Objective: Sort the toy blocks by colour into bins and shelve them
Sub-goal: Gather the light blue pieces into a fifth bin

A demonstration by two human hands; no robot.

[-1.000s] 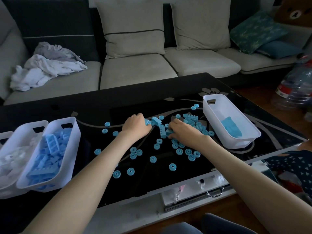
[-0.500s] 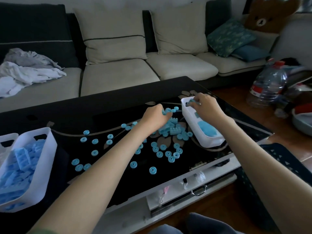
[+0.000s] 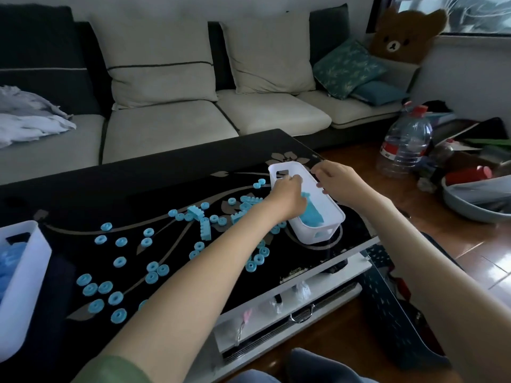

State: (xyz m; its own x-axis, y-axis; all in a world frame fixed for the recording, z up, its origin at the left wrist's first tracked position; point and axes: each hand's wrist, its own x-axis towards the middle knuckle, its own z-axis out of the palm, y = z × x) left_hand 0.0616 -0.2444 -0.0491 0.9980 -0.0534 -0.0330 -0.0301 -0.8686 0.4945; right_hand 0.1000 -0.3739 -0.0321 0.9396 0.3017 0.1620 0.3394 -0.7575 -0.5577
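Note:
A white bin (image 3: 338, 212) stands at the right end of the black table (image 3: 166, 175), with a few light blue blocks (image 3: 313, 217) inside. My left hand (image 3: 287, 194) reaches over the bin's left rim, fingers curled down inside it; whatever they hold is hidden. My right hand (image 3: 341, 180) hovers over the bin's right rim with loosely curled fingers, and nothing shows in it. Several blue ring pieces (image 3: 151, 268) and blue bricks (image 3: 205, 228) lie scattered on the table. A second white bin (image 3: 26, 261) holding blue blocks sits at the left edge.
A sofa (image 3: 171, 125) with cushions runs behind the table, with clothes (image 3: 30, 117) on its left seat. On the floor to the right stand a large water bottle (image 3: 406, 142), a grey basin (image 3: 475, 200) and clutter. A drawer (image 3: 290, 308) sits under the table's front edge.
Both hands left the pile of blue pieces and moved right to the white bin. My right hand went over it first, then my left hand reached inside. The camera turned right.

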